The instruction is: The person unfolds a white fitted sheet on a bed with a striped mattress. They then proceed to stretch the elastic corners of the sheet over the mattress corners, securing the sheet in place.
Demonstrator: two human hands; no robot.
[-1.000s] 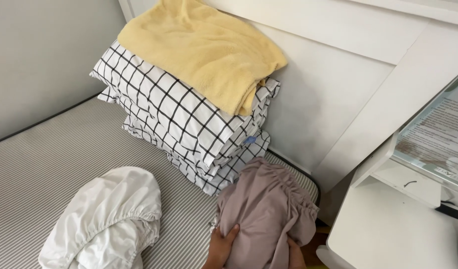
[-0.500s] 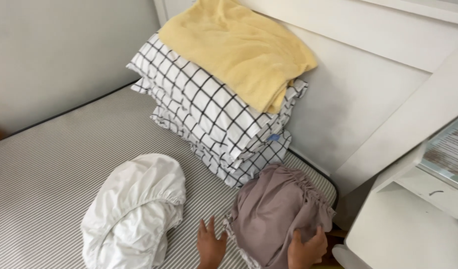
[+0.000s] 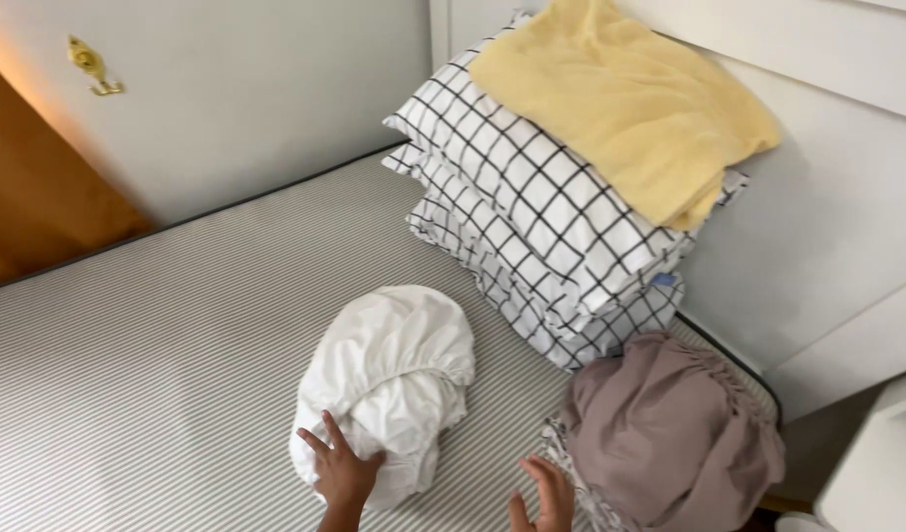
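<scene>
A moment earlier both your hands were on the mauve bundle; by this moment your left hand (image 3: 343, 473) had crossed over to the white bundle (image 3: 384, 386) and lay flat on its near edge, fingers (image 3: 325, 445) spread apart and gripping nothing. That put the white bundle under your hand and left the mauve one on its own.

Going from left to right: a brass hook (image 3: 91, 67) hung on the pale wall, with a strip of orange-brown wood (image 3: 39, 202) below it. The striped mattress (image 3: 167, 335) filled the middle, and the white bundle sat on it, gathered elastic edge showing. Just right of that, your right hand (image 3: 542, 498) hovered open above the mattress, fingers loosely apart, near the mauve bundle (image 3: 675, 433) but, as far as I could tell, not touching it. Behind the mauve bundle, checked pillows (image 3: 542, 227) were stacked against the white panel, with a yellow cloth (image 3: 620, 103) folded on top.

Counted: two bundles, one white and one mauve; at least two checked pillows, perhaps three, since the stack hid its layers; one yellow cloth; one hook.
</scene>
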